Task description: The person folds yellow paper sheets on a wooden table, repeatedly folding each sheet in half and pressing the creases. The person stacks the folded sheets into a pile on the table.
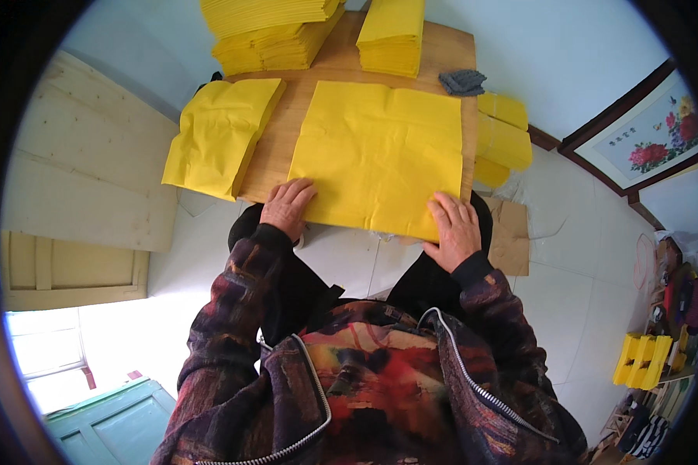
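Lying on a wooden table's (281,136) near left, creased yellow sheeting (221,136) neighboured the left hand (288,206), whose fingers rested on a broad yellow sheet's (380,155) near left corner, right of it on the table; the right hand's (453,231) fingers covered its near right corner. Either hand's grip could not be told.

Shows bright, cool daylight, strongest at eight o'clock, burning out the pale rectangular window (45,341) and the glossy white tiled floor (132,329) beside it. Leaves only soft shading in the creases of the large flat yellow sheet (376,155). Looks sharp at centre, softer at four o'clock. Bends straight edges outward, darkening to black at the rim.
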Action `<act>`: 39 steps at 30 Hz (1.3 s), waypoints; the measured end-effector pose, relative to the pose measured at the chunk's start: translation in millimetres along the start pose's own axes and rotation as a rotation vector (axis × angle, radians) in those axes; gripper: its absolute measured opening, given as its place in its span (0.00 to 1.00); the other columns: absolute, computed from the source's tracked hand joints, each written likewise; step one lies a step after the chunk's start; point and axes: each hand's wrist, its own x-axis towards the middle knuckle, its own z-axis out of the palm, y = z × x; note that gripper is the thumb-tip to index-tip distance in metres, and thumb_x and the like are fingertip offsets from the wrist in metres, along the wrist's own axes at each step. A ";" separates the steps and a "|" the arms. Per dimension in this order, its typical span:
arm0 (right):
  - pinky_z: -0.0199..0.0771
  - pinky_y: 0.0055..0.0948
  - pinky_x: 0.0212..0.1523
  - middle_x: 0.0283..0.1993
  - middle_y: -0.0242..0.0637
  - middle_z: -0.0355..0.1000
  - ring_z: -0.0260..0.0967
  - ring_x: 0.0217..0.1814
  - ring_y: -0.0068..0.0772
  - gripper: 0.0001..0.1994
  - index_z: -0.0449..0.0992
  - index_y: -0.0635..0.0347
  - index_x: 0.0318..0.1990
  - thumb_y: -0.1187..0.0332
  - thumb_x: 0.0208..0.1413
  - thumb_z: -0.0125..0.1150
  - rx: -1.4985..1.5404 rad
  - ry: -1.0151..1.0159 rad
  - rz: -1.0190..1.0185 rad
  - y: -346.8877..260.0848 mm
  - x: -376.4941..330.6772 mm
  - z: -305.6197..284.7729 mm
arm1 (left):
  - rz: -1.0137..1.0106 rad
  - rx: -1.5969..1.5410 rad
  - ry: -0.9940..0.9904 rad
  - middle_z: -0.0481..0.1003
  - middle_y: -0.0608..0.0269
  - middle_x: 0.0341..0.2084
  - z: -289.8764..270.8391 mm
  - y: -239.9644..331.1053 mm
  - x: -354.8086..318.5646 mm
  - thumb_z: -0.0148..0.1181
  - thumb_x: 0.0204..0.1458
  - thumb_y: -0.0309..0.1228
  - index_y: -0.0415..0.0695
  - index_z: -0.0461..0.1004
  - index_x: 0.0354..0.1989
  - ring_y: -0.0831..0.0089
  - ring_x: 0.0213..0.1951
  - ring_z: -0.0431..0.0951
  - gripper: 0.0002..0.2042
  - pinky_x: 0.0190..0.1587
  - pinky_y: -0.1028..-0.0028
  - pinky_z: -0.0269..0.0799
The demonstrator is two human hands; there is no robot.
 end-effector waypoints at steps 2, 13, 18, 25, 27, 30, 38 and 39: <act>0.53 0.44 0.63 0.60 0.38 0.61 0.58 0.62 0.41 0.36 0.65 0.59 0.55 0.64 0.34 0.73 -0.004 0.037 -0.037 0.9 -5.2 -1.7 | 0.011 -0.032 0.036 0.69 0.63 0.52 -1.0 -3.3 -5.0 0.59 0.33 0.20 0.49 0.70 0.48 0.60 0.56 0.66 0.27 0.58 0.61 0.61; 0.59 0.37 0.58 0.58 0.37 0.63 0.61 0.58 0.41 0.34 0.66 0.59 0.56 0.71 0.34 0.70 0.123 -0.094 -0.093 15.4 -12.4 -25.3 | 0.059 -0.268 0.165 0.78 0.64 0.41 -10.8 -15.8 -9.9 0.62 0.38 0.21 0.47 0.76 0.36 0.61 0.44 0.77 0.14 0.47 0.64 0.69; 0.63 0.36 0.57 0.59 0.36 0.63 0.61 0.58 0.42 0.32 0.68 0.60 0.53 0.72 0.34 0.70 0.233 -0.088 -0.117 24.4 -6.1 -24.8 | 0.058 -0.305 0.153 0.78 0.57 0.40 -15.1 -18.1 -8.9 0.61 0.40 0.19 0.43 0.76 0.35 0.57 0.43 0.77 0.12 0.46 0.65 0.72; 0.66 0.35 0.55 0.54 0.34 0.69 0.64 0.55 0.42 0.18 0.74 0.60 0.41 0.76 0.37 0.66 0.275 -0.051 -0.124 34.8 5.4 -21.6 | 0.016 -0.485 0.071 0.78 0.54 0.39 -22.8 -25.4 4.6 0.63 0.40 0.19 0.41 0.76 0.34 0.55 0.42 0.78 0.11 0.45 0.67 0.73; 0.67 0.34 0.53 0.52 0.34 0.71 0.65 0.55 0.41 0.14 0.75 0.59 0.37 0.77 0.38 0.64 0.210 -0.014 -0.141 33.8 7.0 -20.0 | -0.039 -0.559 0.035 0.78 0.55 0.39 -24.2 -29.6 7.5 0.63 0.40 0.18 0.41 0.77 0.34 0.57 0.42 0.78 0.11 0.45 0.69 0.73; 0.66 0.32 0.50 0.52 0.32 0.71 0.65 0.55 0.37 0.13 0.75 0.57 0.35 0.78 0.38 0.63 0.252 0.042 -0.126 33.9 9.1 -20.4 | -0.129 -0.719 -0.021 0.78 0.57 0.37 -24.4 -37.0 14.3 0.62 0.42 0.18 0.40 0.77 0.35 0.63 0.41 0.78 0.10 0.46 0.71 0.72; 0.68 0.38 0.31 0.29 0.51 0.71 0.70 0.33 0.53 0.12 0.74 0.65 0.39 0.63 0.56 0.56 0.576 -0.067 0.287 52.8 36.6 -26.8 | -0.348 -1.089 -0.134 0.75 0.73 0.28 -24.0 -62.9 47.0 0.62 0.48 0.20 0.39 0.76 0.34 0.82 0.35 0.73 0.05 0.40 0.79 0.69; 0.66 0.38 0.29 0.25 0.53 0.67 0.67 0.29 0.54 0.14 0.73 0.67 0.40 0.62 0.59 0.53 0.634 -0.049 0.265 55.9 39.9 -26.2 | -0.403 -1.228 -0.134 0.74 0.74 0.27 -23.0 -65.0 50.7 0.62 0.51 0.23 0.40 0.75 0.36 0.84 0.32 0.71 0.05 0.37 0.81 0.67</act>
